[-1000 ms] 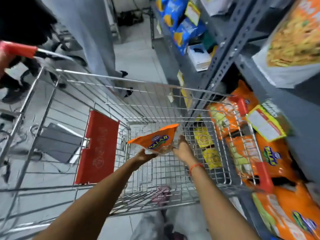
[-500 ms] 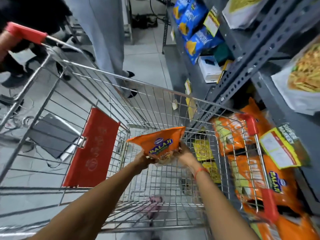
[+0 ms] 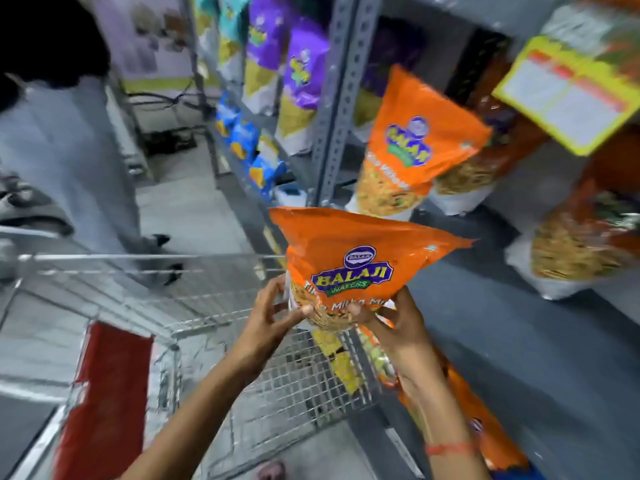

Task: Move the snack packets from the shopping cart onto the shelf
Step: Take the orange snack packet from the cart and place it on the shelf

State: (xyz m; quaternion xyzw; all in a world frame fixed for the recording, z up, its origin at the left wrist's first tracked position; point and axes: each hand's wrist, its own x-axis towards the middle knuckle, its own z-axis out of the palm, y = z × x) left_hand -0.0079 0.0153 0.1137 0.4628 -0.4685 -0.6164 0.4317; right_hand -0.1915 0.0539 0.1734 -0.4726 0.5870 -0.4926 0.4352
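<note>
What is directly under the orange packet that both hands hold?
Under the orange packet lies the wire cart with yellow packets. Left hand and right hand hide its bottom edge.

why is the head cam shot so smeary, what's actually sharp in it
In the head view only the held orange packet and both hands, left hand and right hand, read crisply, its logo legible; the yellow shelf tag, purple bags and cart rim streak with motion blur, and the shelf upright leans from the wide-angle lens.

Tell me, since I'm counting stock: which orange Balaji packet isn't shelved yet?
The orange packet held low in both hands, left hand and right hand, above the cart; the other orange packet already stands on the shelf.
</note>
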